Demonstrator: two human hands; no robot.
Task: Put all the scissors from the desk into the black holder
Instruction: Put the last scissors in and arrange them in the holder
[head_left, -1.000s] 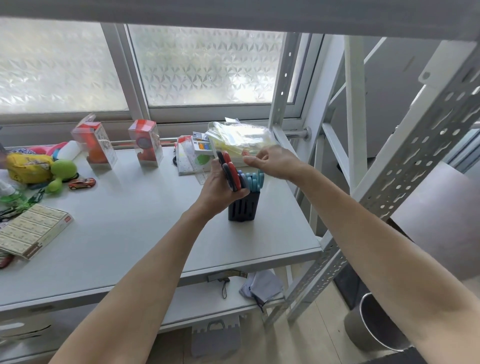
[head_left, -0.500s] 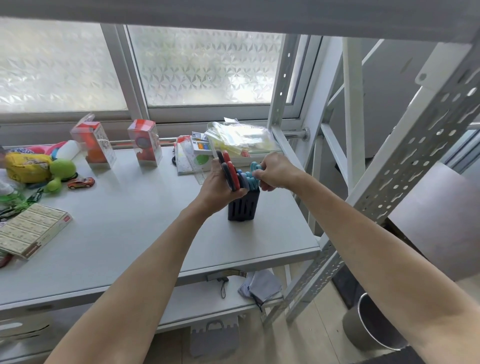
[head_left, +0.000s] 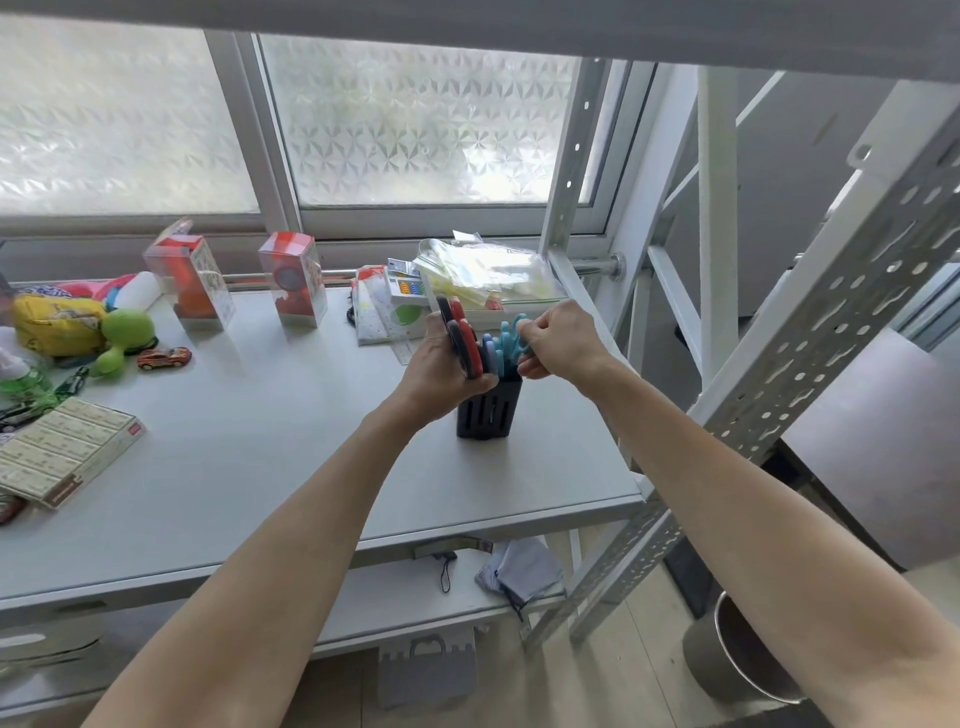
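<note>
- Upright near the right end of the grey desk (head_left: 218, 467) stood the black holder (head_left: 487, 413), a slotted plastic block with vertical openings in its near face.
- Out of its top rose a tight cluster of scissors; the handle loops made an exact count impossible, though blue-handled scissors (head_left: 511, 343) and red-and-black scissors (head_left: 462, 338) both showed.
- The left hand (head_left: 444, 371) reached in from the near left, forearm long and straight, its fingers curled round the red-and-black handles at the holder's left side, thumb toward the holder's rim.
- The right hand (head_left: 558, 345) came from the near right with the wrist bent, fingers curled and pinching the blue handle loops just above the holder.
- Both hands were touching the cluster, almost meeting over the holder.
- Behind the holder, at the far edge, lay a clear plastic bag (head_left: 483, 270) of pale yellow contents, crinkled and glossy, beside a small packet of coloured rings (head_left: 405, 286).
- Two clear boxes with orange-red contents (head_left: 293, 280) stood upright along the far edge, well apart from the holder.
- Farther left sat a green toy (head_left: 124, 332), a small toy car (head_left: 163, 357), and a yellow bag (head_left: 57, 325).
- A flat cardboard box (head_left: 62, 452) lay at the near left of the desk.
- Below the desk, a grey cloth (head_left: 524, 571) rested on the lower shelf, and a round metal bin (head_left: 737, 660) stood on the floor at the right.
- White perforated metal struts (head_left: 810, 332) framed the right side.
</note>
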